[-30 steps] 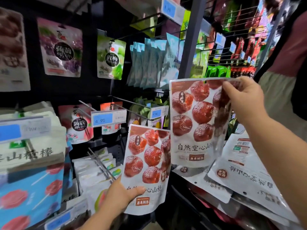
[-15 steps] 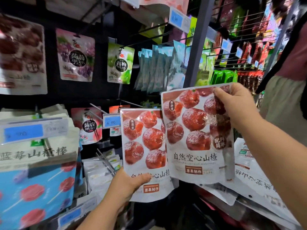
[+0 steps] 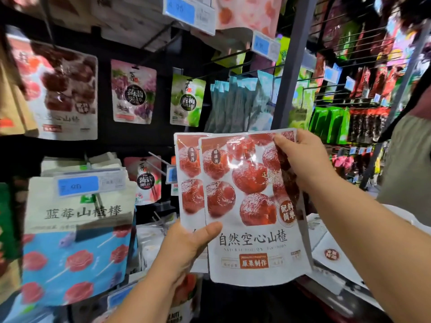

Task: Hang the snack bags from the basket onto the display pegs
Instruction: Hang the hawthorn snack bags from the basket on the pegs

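Two matching snack bags are held up at centre frame, in front of a dark wall of hanging snacks. The front bag (image 3: 251, 206) is white, printed with red hawthorn fruits above a line of Chinese lettering. It overlaps the back bag (image 3: 189, 178), which shows only as a strip along the front bag's left side.

My right hand (image 3: 303, 157) pinches the front bag's upper right corner, thumb on the printed face and fingers curled behind. My left hand (image 3: 186, 243) grips the lower left of the pair. Its thumb presses on the front bag's edge and its fingers are hidden behind the bags. Both bags are upright, tilted a little, and held in the air, not yet on a peg.

Just left of the back bag, a bare metal peg (image 3: 157, 157) juts out from the wall. At lower left hangs a blue bag (image 3: 77, 259) printed with red lollipops, with a price tag (image 3: 78, 185) above it. A purple bag (image 3: 134, 92) and a green bag (image 3: 187, 100) hang side by side at upper centre. A grey post (image 3: 289, 66) rises behind the front bag's top edge.

At lower right, under my right forearm, loose bags (image 3: 333, 255) of the same white kind lie flat. I cannot tell what they lie in. Part of another person (image 3: 410, 164) stands at the right edge.
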Available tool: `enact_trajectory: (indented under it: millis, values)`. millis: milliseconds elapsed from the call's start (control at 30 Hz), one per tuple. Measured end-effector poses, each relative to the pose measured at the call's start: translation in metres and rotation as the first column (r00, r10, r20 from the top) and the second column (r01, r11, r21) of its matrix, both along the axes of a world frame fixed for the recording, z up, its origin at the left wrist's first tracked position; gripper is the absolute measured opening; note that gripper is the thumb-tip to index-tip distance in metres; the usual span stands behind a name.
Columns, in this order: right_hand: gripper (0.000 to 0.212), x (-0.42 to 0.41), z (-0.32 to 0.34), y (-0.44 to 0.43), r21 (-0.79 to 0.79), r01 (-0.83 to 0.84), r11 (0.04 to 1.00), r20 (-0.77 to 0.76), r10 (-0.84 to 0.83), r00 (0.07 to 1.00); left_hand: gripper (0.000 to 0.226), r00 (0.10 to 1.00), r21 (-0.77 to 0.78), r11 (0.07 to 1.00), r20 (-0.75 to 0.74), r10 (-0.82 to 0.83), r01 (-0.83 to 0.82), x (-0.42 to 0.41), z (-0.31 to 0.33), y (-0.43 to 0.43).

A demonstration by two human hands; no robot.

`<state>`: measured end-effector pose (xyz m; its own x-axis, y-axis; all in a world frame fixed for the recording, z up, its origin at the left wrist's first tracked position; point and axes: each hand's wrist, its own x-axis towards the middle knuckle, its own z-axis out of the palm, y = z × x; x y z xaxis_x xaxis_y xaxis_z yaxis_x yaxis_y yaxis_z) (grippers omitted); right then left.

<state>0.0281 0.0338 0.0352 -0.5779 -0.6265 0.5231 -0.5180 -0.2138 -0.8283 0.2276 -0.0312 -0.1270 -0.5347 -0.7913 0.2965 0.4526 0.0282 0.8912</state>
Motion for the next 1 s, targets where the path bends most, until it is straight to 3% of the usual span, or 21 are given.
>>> enact_trajectory:
  millis: [133, 300, 467, 600, 700, 833, 1000]
  values:
    - [0.020, 0.020, 0.008, -0.003, -0.035, -0.128, 0.991, 0.084, 0.131, 0.988, 0.042, 0.990, -0.024, 0.990, 0.006, 0.140, -0.140, 0.022, 0.012, 0.001]
    - [0.020, 0.051, 0.014, -0.003, -0.034, -0.327, 0.945, 0.147, 0.328, 0.933, 0.050, 0.939, -0.117, 0.934, 0.017, 0.342, -0.338, 0.052, 0.027, -0.005]
    - [0.071, 0.067, -0.014, -0.002, 0.190, -0.537, 0.822, 0.172, 0.511, 0.842, 0.050, 0.842, -0.111, 0.835, -0.035, 0.538, -0.539, 0.080, 0.044, -0.005]
    - [0.077, 0.081, -0.036, -0.005, 0.287, -0.707, 0.646, 0.194, 0.684, 0.703, 0.039, 0.770, -0.103, 0.763, -0.068, 0.634, -0.638, 0.106, 0.059, -0.003]
    - [0.060, 0.100, -0.044, -0.005, 0.263, -0.762, 0.592, 0.154, 0.754, 0.639, 0.033, 0.736, -0.106, 0.729, -0.064, 0.674, -0.676, 0.123, 0.062, -0.002]
    - [0.058, 0.119, -0.049, -0.015, 0.116, -0.797, 0.593, 0.229, 0.765, 0.603, 0.046, 0.703, -0.129, 0.692, -0.068, 0.708, -0.710, 0.142, 0.068, -0.001]
    - [0.093, 0.135, -0.048, -0.035, -0.001, -0.819, 0.574, 0.359, 0.764, 0.536, 0.058, 0.680, -0.138, 0.670, -0.042, 0.732, -0.730, 0.161, 0.084, -0.006]
